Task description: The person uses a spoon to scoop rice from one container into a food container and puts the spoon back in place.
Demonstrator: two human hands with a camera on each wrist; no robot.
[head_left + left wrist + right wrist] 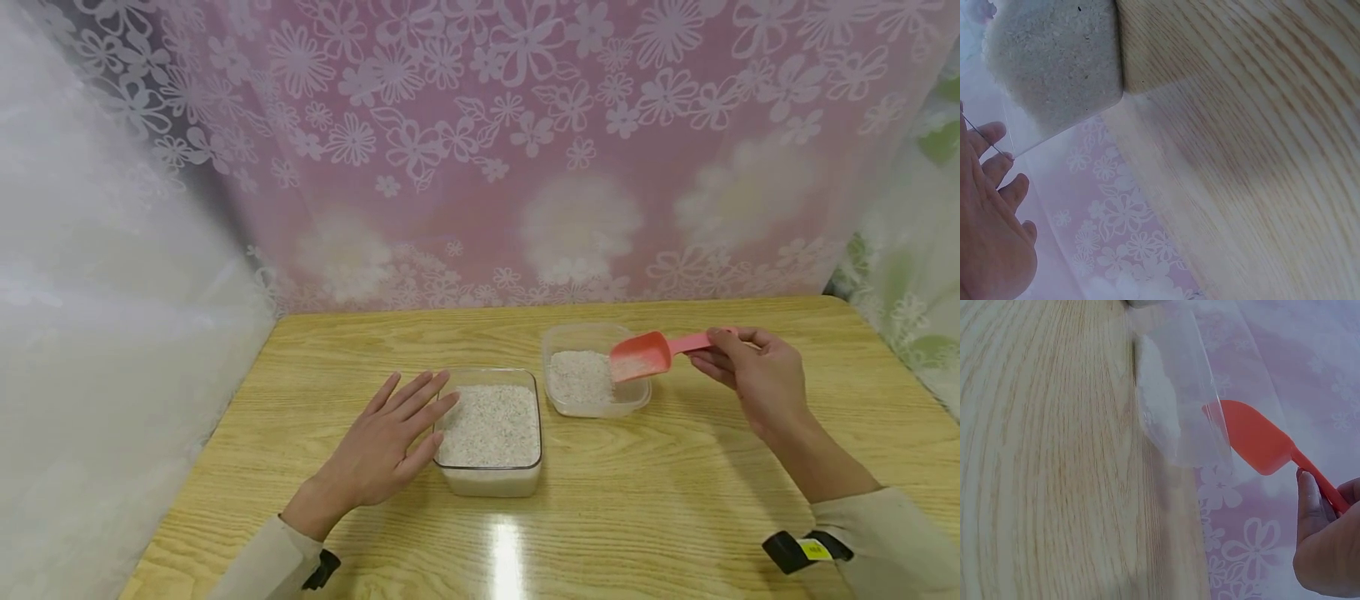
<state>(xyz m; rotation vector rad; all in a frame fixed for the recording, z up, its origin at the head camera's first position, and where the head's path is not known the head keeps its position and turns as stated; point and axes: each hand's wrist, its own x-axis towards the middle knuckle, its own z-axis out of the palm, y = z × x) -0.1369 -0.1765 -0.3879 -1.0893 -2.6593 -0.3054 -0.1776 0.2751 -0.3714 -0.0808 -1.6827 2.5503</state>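
My right hand (765, 379) grips the handle of a pink scoop (643, 353), seen orange-red in the right wrist view (1254, 437). Some rice lies in the scoop, and its tip dips over the right part of a clear plastic container (600, 410). Rice (581, 377) is heaped toward that container's left side. Straight, spread fingers of my left hand (382, 442) rest at the left rim of a clear square container (491, 482), which is filled with rice (491, 425). In the left wrist view, the fingertips (1002, 159) meet that rim.
Both containers stand close together on a wood-grain table (637, 508), the plastic one farther back and to the right. Behind the table's far edge hangs a pink flowered curtain (480, 167). A whitish sheet (112, 333) hangs along the left side.
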